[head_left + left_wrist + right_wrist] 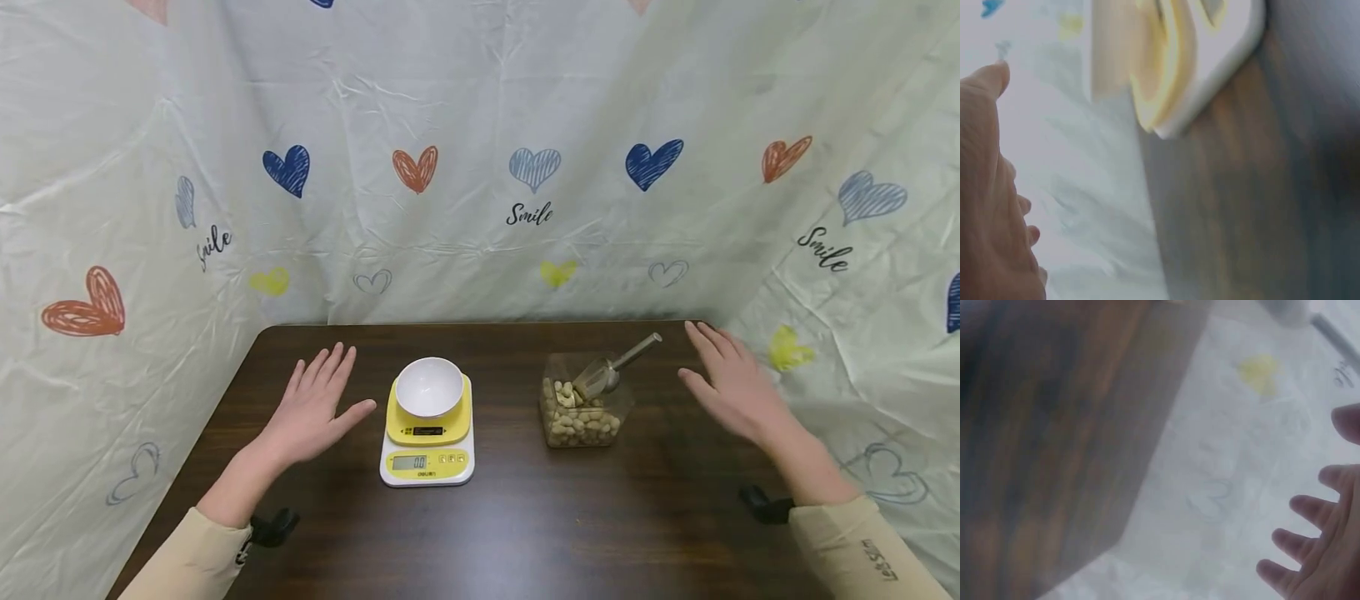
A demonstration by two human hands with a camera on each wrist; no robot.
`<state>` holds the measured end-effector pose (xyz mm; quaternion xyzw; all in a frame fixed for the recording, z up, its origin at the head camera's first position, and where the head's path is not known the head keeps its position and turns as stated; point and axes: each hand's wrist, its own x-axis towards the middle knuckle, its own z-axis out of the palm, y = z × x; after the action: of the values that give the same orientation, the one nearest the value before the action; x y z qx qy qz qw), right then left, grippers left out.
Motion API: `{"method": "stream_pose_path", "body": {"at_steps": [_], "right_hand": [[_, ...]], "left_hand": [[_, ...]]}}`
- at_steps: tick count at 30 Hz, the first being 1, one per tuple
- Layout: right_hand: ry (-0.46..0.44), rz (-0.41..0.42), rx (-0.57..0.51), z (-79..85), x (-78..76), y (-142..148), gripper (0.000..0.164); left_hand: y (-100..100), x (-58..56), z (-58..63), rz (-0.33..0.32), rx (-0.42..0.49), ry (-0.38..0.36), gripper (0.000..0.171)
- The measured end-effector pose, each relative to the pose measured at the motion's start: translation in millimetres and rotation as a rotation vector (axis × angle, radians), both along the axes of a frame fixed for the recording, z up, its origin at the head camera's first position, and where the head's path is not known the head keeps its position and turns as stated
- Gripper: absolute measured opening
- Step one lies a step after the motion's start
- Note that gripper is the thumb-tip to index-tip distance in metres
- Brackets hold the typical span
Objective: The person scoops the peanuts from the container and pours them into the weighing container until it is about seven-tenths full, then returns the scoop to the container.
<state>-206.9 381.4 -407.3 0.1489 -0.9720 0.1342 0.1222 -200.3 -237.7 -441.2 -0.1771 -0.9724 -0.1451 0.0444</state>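
Head view: dark brown wood-grain worktop (517,525) across the lower frame, with a pale curtain printed with hearts and "Smile" lettering (465,100) behind it and along both sides.
Left hand: the left hand (311,414), at left of centre, has its fingers straight and its thumb spread toward the scale, apart from it.
Right hand: the right hand (729,385), at right of centre, has its fingers extended and its thumb apart, near the upper right corner of the worktop.
Scale: yellow-and-white digital kitchen scale (442,447), just left of the frame's centre line, its grey display (410,462) reading 0.0.
Bowl: small round white bowl (430,389), upright on the scale's yellow platform.
Container: clear box-shaped container (557,367), right of centre, partly filled with beige nuts (583,427).
Scoop: clear scoop with a grey metal-looking handle (636,352), tilted in the container, handle pointing to the upper right.
Sleeves: beige cuffs, left (187,550) and right (862,542), in the lower corners, each with a black wrist-worn device beside it.
Left wrist view: hand along the left edge, blurred scale at the top.
Right wrist view: separated fingers at lower right, blurred worktop at left.
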Motion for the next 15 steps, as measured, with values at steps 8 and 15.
{"method": "stream_pose_path", "body": {"at_steps": [8,15], "right_hand": [[0.033,0.030,-0.021,25.5,-3.6,-9,0.069],[0.030,0.096,-0.004,50.6,-4.4,-30,0.069]], "left_hand": [[50,8.1,27.5,-0.166,0.044,0.013,0.095],[97,14.0,35.1,-0.307,0.156,-0.058,0.097]]}}
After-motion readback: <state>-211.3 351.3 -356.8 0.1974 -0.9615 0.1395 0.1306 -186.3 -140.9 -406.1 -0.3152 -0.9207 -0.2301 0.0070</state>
